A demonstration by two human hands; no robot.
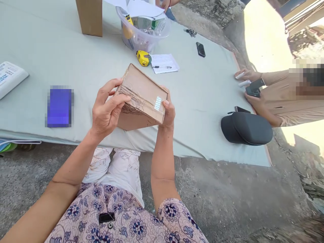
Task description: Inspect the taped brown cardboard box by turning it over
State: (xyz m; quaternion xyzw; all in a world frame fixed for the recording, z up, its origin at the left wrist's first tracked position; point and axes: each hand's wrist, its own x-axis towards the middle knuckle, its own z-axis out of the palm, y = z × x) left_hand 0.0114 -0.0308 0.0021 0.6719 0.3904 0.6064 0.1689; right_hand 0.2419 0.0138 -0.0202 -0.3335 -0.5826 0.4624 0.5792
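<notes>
Cardboard box is held up in the middle of the view, just over the near edge of a pale green cloth. Both hands hold it. The left hand grips the left side, with its fingers lying across the top face. The right hand grips the right side, with its thumb on the top face. The box is tilted. Its top face is rough and torn in one part, and a small white and blue sticker is stuck near the right side. So far, the sticker is on and the box looks shut, but the hidden sides cannot be seen.

Up from the box lie a yellow tape measure and a sheet of paper with a pen on it. Past them stands a clear plastic tub full of things. A black phone lies to the right of it. At the right side of the view, another person's hands hold a small dark thing. A black padded cushion sits near them.
</notes>
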